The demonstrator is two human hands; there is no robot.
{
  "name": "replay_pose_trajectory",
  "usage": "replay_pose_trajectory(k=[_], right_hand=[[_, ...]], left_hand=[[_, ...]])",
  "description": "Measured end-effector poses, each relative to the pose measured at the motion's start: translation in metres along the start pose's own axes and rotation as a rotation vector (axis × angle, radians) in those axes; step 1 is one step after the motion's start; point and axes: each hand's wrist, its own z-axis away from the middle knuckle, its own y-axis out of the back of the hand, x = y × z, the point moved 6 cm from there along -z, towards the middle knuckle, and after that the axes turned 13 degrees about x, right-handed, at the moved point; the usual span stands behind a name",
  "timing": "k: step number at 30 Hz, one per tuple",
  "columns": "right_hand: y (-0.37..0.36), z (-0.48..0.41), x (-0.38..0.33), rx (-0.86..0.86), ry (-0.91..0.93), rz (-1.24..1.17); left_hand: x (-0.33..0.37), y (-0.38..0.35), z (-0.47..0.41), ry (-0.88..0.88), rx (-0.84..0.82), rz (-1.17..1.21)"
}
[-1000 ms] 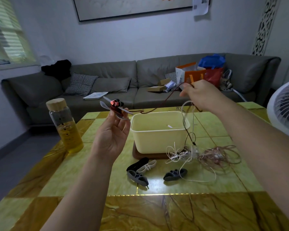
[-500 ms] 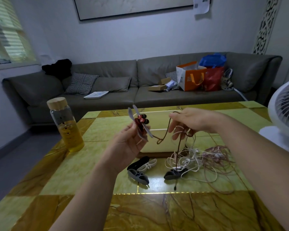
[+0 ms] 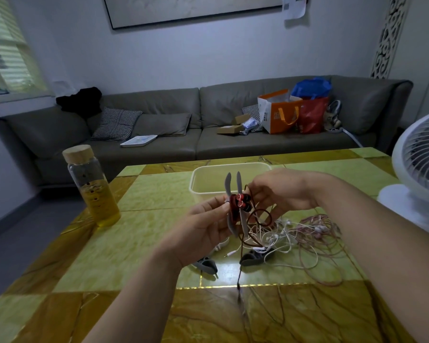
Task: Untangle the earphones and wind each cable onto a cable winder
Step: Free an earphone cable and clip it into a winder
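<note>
My left hand (image 3: 203, 229) grips a grey cable winder (image 3: 233, 201), held upright above the table. The red earbuds (image 3: 242, 203) sit at the winder's middle. My right hand (image 3: 280, 191) pinches the dark red cable (image 3: 258, 219) just right of the winder; the cable loops below and its plug end hangs down to the table. On the table behind lie tangled white earphones (image 3: 280, 236) and pink earphones (image 3: 320, 233). Two more winders rest there: a dark one (image 3: 255, 256) and a grey one (image 3: 206, 264), partly hidden by my left hand.
A cream plastic tub (image 3: 208, 179) stands behind my hands. A bottle of yellow liquid with a cork lid (image 3: 92, 189) is at the table's left. A white fan (image 3: 421, 174) stands at the right edge. A sofa with bags lies beyond the table.
My right hand dropped from high on the right and came in close to the winder. My left hand turned the winder upright and moved it toward the centre; the red cable now hangs slack in loops.
</note>
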Motion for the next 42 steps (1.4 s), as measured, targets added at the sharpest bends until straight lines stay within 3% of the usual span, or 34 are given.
replay_pose_trajectory(k=[12, 19, 21, 27, 31, 34, 37, 42], right_hand=[[-0.014, 0.006, -0.002, -0.072, 0.054, -0.011], [-0.017, 0.006, -0.002, -0.217, 0.154, -0.203], [-0.011, 0.004, -0.002, -0.129, 0.199, -0.234], [0.002, 0.01, -0.017, 0.407, 0.547, 0.111], [0.016, 0.016, -0.014, 0.639, 0.658, -0.081], [0.023, 0.015, 0.0, 0.824, 0.584, -0.341], [0.02, 0.005, 0.018, 0.891, 0.393, -0.733], [0.033, -0.003, 0.05, 0.98, 0.104, -1.18]], left_hand=[[0.008, 0.001, 0.0, 0.065, -0.074, -0.083], [0.01, 0.004, -0.003, 0.04, 0.015, 0.151], [0.012, 0.009, -0.003, 0.034, 0.043, 0.247], [0.014, 0.015, -0.004, 0.0, 0.184, 0.335], [0.02, 0.026, -0.004, -0.059, 0.285, 0.454], [0.02, 0.031, -0.004, -0.067, 0.341, 0.495], [0.019, 0.029, -0.004, -0.064, 0.371, 0.546], [0.023, 0.052, -0.001, -0.086, 0.521, 0.612]])
